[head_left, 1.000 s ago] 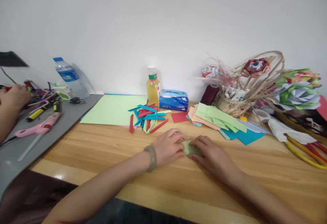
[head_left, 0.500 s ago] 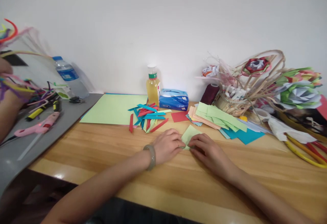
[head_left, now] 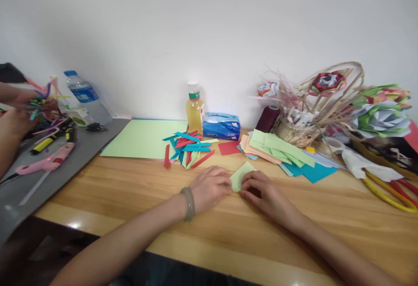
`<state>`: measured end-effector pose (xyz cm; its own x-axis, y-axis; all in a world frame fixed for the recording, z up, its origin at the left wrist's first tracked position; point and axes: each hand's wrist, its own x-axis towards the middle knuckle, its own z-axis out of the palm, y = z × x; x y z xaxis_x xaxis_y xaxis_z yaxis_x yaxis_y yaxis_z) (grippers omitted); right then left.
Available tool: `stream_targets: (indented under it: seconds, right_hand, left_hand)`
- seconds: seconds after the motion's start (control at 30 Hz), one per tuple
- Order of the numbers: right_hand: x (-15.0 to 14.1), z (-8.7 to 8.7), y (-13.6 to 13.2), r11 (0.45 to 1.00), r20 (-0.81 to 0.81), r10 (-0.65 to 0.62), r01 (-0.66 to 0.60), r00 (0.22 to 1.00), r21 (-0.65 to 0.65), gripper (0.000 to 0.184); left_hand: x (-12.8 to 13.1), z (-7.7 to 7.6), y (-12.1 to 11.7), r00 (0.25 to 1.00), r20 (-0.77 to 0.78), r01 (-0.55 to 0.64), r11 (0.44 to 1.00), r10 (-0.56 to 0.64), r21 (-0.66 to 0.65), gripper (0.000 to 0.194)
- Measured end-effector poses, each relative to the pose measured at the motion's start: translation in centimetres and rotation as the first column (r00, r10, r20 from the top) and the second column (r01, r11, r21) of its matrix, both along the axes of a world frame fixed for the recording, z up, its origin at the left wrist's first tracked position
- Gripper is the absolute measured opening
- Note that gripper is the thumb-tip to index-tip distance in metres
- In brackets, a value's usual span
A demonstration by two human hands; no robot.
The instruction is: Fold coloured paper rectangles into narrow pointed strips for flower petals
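Note:
A small piece of light green paper [head_left: 240, 175] lies on the wooden table between my two hands. My left hand [head_left: 210, 188], with a bangle [head_left: 188, 204] at its wrist, has its bent fingers closed at the paper's left edge. At the lower right edge, my right hand [head_left: 266, 192] pinches the paper between thumb and fingers. Just beyond sits a loose pile of folded paper strips [head_left: 192, 146] in red, blue and green. To the right of it is a stack of cut paper pieces [head_left: 277, 146], mostly green and peach.
A juice bottle [head_left: 195, 114] and a tissue pack [head_left: 221, 126] stand by the wall. Large green sheets [head_left: 140, 140] lie left. Paper flowers [head_left: 380, 118] and scissors [head_left: 388, 192] are at right. On the grey table, a co-worker's hands [head_left: 19, 116] work near a pink glue gun [head_left: 47, 163].
My left hand has shifted slightly left and uncovers a little more of the paper's left side. The co-worker's hands have moved right and come together around colourful strands.

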<state>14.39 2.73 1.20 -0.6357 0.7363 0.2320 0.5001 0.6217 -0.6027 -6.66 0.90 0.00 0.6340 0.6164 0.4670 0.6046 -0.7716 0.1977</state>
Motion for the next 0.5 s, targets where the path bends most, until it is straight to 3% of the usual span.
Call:
stream_targets:
  seconds: [0.2, 0.5]
  right_hand:
    - [-0.9, -0.1, -0.3, 0.995, 0.002, -0.093, 0.093, 0.996, 0.043, 0.013]
    - [-1.2, -0.1, -0.3, 0.991, 0.021, -0.115, 0.113, 0.993, 0.076, 0.015]
  left_hand:
    - [0.4, -0.1, -0.5, 0.996, -0.086, -0.006, 0.997, 0.012, 0.077, 0.026]
    - [0.2, -0.2, -0.5, 0.985, -0.17, 0.002, 0.997, -0.015, -0.073, 0.025]
